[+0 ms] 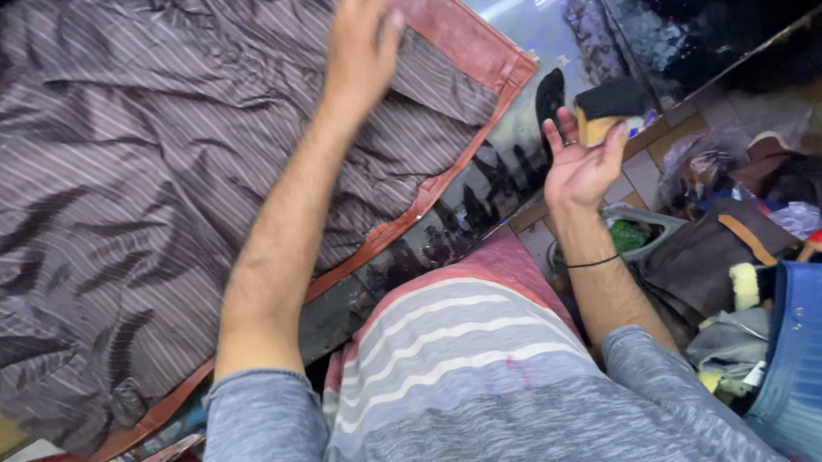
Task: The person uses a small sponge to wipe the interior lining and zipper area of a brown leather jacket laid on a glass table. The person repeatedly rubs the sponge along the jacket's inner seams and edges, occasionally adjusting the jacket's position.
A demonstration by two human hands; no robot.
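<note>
Striped grey-brown shirt (127,198) lies spread flat over a brown-edged board (474,49) on the glossy printed table (550,7); long axis runs lower left to upper right, crumpled end at lower left. Left hand (362,40), arm stretched forward, is blurred at the shirt's upper right part, fingers spread and holding nothing; whether it touches the cloth, cannot tell. Right hand (580,164) is raised off the table edge, palm up, fingers loosely curled, empty. Small black-and-yellow block (610,106) just beyond it.
</note>
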